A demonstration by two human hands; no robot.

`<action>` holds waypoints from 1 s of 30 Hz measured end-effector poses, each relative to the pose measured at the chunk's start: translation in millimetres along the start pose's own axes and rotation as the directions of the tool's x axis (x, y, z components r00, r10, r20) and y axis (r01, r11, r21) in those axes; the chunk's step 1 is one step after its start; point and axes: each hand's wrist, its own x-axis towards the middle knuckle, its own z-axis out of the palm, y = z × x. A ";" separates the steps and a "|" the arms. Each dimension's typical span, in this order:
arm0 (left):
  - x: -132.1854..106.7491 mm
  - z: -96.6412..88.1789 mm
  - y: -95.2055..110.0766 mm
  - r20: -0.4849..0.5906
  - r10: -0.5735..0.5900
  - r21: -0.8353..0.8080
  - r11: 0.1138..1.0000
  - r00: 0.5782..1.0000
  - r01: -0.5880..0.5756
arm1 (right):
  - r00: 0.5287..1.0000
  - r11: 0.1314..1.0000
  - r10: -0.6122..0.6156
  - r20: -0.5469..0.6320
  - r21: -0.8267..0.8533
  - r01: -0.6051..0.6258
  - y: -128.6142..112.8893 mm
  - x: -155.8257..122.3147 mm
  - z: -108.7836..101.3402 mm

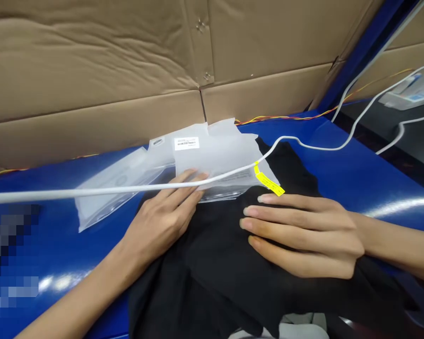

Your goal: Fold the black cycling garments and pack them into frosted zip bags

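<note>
The left hand (159, 221) lies open, fingertips on a frosted plastic bag (212, 150), light and slick, best taken by its edge; the right hand (304, 235) spreads flat on a soft black garment (212, 282), limp under the bag's edge, on a blue bench (360, 165), with a cardboard wall (92, 61) close behind and a white cable (92, 192) across the left fingers

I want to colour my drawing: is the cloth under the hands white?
No, the crumpled black cloth under the left hand and the right hand is black, not white.
</note>
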 end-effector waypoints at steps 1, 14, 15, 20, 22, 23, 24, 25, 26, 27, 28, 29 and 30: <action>1.3 -1.8 2.3 -0.033 -0.001 0.019 1.000 0.999 0.002 | 1.000 1.000 0.007 0.002 -0.002 -0.007 -0.1 1.8 -1.3; 5.5 1.2 8.6 -0.122 0.005 -0.283 0.958 0.992 -0.040 | 0.999 0.999 0.053 0.007 -0.003 -0.053 -5.7 -4.2 4.3; 5.8 1.0 8.8 -0.125 -0.002 -0.308 0.951 0.992 -0.037 | 0.999 0.999 0.033 0.026 -0.034 -0.032 -6.1 -3.9 2.5; 4.7 0.2 5.2 -0.108 0.075 -0.360 0.927 0.991 -0.110 | 0.997 0.986 0.006 0.073 -0.166 0.006 -6.9 -0.1 -0.7; 3.6 0.1 3.8 -0.087 0.106 -0.367 0.921 0.991 -0.131 | 0.994 0.981 0.069 0.085 -0.188 -0.052 -7.8 0.1 2.9; 3.3 0.0 3.6 -0.077 0.104 -0.365 0.923 0.992 -0.125 | 0.991 0.974 0.102 0.090 -0.211 -0.081 -8.5 -0.3 5.2; 3.2 0.0 3.7 -0.065 0.095 -0.356 0.928 0.993 -0.112 | 0.987 0.965 0.134 0.092 -0.239 -0.109 -9.4 -0.8 7.4; 3.2 0.0 4.1 -0.055 0.084 -0.342 0.934 0.995 -0.098 | 0.982 0.954 0.167 0.093 -0.266 -0.137 -10.5 -1.4 9.4; 3.3 0.0 4.7 -0.058 0.073 -0.326 0.941 0.996 -0.088 | 0.977 0.943 0.197 0.087 -0.288 -0.164 -11.5 -2.1 11.1; 3.4 -0.1 5.4 -0.061 0.069 -0.311 0.947 0.996 -0.084 | 0.971 0.935 0.222 0.086 -0.302 -0.187 -12.5 -2.6 12.4; 3.5 -0.4 6.1 -0.059 0.067 -0.299 0.951 0.996 -0.082 | 0.967 0.930 0.238 0.088 -0.307 -0.201 -13.3 -3.1 13.3; 3.7 -0.7 6.8 -0.055 0.069 -0.290 0.954 0.996 -0.082 | 0.964 0.927 0.249 0.094 -0.310 -0.210 -13.9 -3.5 13.8; 3.7 -1.1 7.5 -0.051 0.070 -0.285 0.955 0.996 -0.082 | 0.961 0.926 0.257 0.102 -0.311 -0.214 -14.0 -4.0 13.8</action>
